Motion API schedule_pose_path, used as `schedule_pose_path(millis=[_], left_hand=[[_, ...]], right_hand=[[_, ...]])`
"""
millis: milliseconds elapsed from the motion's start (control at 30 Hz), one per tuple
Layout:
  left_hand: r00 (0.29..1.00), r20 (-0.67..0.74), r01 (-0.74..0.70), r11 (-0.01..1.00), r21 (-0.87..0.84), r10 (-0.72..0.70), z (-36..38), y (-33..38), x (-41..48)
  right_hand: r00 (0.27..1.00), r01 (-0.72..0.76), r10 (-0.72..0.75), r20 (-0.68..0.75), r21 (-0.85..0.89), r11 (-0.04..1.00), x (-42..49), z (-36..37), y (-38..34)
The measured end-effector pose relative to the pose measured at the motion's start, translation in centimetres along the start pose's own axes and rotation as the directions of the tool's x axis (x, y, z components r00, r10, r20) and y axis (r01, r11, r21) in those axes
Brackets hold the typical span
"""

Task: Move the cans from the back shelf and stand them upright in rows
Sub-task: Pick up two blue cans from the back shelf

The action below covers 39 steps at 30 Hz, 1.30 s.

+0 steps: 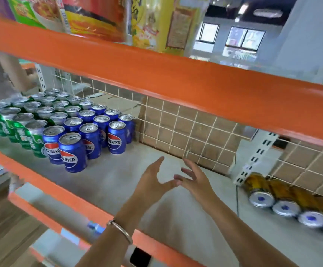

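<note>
Several blue cola cans (pixel 72 151) stand upright in rows on the grey shelf (pixel 118 182), to the left. Beside them further left stand several green cans (pixel 26 130), also in rows. At the right, several yellow cans (pixel 272 191) lie on their sides with their silver bottoms facing me. My left hand (pixel 153 180) and my right hand (pixel 193 180) hover over the bare middle of the shelf with fingers spread, holding nothing. Their thumbs almost touch.
An orange beam (pixel 176 81) of the shelf above crosses the view over my hands. A wire grid (pixel 176 128) backs the shelf, with cardboard behind it. A white slotted upright (pixel 253 160) stands near the lying cans. An orange front rail (pixel 60 193) runs under my forearms.
</note>
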<state>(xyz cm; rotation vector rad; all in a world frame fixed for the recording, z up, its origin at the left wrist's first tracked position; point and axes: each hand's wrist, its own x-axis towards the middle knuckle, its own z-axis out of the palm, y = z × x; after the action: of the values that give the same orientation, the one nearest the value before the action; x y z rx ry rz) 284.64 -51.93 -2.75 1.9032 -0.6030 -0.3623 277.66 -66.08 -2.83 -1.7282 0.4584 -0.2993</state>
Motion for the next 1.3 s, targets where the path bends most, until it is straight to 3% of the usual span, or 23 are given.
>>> schedule_pose_path(millis=[133, 267, 433, 700, 933, 1100, 1300], left_hand=[[0.996, 0.087, 0.024, 0.994, -0.108, -0.015, 3.1, 2.8, -0.9], [0.965, 0.261, 0.064, 0.973, -0.223, -0.004, 5.5, 5.6, -1.5], [0.905, 0.425, 0.1, 0.953, -0.287, 0.033, 8.2, 8.3, -2.6], [0.79, 0.578, -0.018, 0.949, -0.314, 0.206, 13.0, 11.0, -6.4], [0.677, 0.68, -0.053, 0.94, -0.337, 0.282, 19.0, 15.0, -10.2], [0.622, 0.718, -0.056, 0.933, -0.356, 0.311, 24.3, 18.1, -13.9], [0.587, 0.746, -0.024, 0.928, -0.372, 0.314, 32.2, 22.4, -19.6]], right_hand=[[0.99, -0.033, 0.059, -0.129, 0.191, 0.981, -3.1, -3.8, -0.4], [0.986, -0.077, 0.149, -0.076, 0.588, 0.805, -6.5, -7.3, -1.0], [0.975, -0.009, 0.163, -0.153, 0.7, 0.714, -11.3, -9.3, -1.2], [0.893, 0.082, 0.225, -0.388, 0.635, 0.768, -18.7, -12.3, -1.5], [0.713, 0.129, 0.237, -0.66, 0.456, 0.881, -25.9, -17.6, -0.6], [0.621, 0.216, 0.255, -0.741, 0.475, 0.853, -31.4, -22.3, -0.3], [0.545, 0.217, 0.281, -0.79, 0.457, 0.863, -38.7, -28.7, 0.5]])
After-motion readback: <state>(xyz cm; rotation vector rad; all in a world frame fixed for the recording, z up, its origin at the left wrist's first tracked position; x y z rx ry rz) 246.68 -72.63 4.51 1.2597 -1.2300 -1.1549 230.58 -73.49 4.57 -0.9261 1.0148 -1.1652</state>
